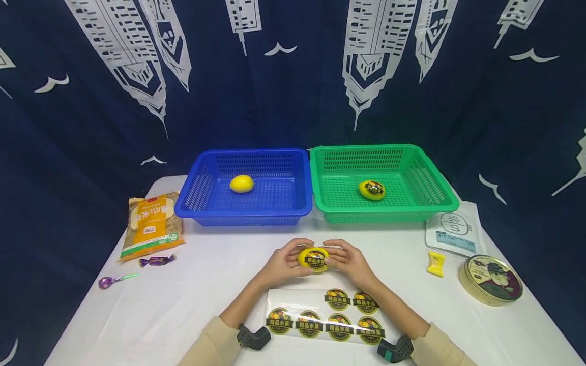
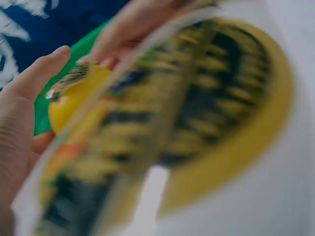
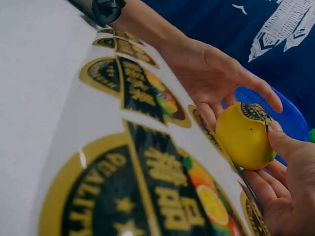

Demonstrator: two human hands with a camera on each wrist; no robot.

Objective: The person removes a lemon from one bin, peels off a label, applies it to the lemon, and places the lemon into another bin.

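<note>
A yellow lemon (image 1: 303, 257) is held between the two hands, above the far edge of a sticker sheet (image 1: 302, 298). On its near side sits a round black-and-gold fruit label (image 1: 316, 260). The right hand (image 1: 348, 262) pinches the lemon, its thumb on the label's edge and its fingers underneath, as the right wrist view shows. Fingers of the left hand (image 1: 281, 264) curl about the lemon's other side, while its thumb stands apart from the fruit. In the left wrist view a blurred sheet label (image 2: 172, 113) covers much of the scene.
Behind are a blue basket (image 1: 242, 220) with a plain lemon (image 1: 241, 183) and a green basket (image 1: 384, 216) with a labelled lemon (image 1: 366, 189). A grain bag (image 1: 153, 223), wrapped candy (image 1: 157, 261) and lollipop (image 1: 106, 282) lie left; a white pouch (image 1: 453, 231), yellow packet (image 1: 436, 264) and round tin (image 1: 492, 279) right.
</note>
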